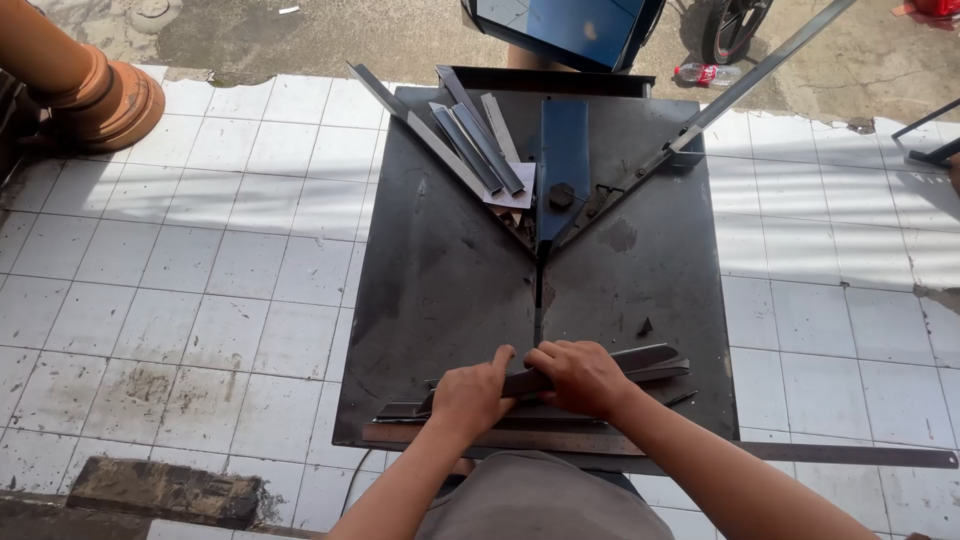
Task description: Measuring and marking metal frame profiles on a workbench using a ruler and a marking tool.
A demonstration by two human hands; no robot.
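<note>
We find the left hand (472, 395) and right hand (580, 377) both closed on a bundle of metal strips (600, 368) lying across the desk (440, 270) near edge. Ends should be squared against the steel ruler (800, 453) just below the hands.

your left hand (470, 397) and right hand (580, 378) grip dull grey metal strips (640, 362) on the dark, matt, scuffed steel table (440, 260). a long worn steel ruler (850, 455) lies along its near edge. around you, glazed white floor tiles (200, 260) look stained and cracked.
</note>
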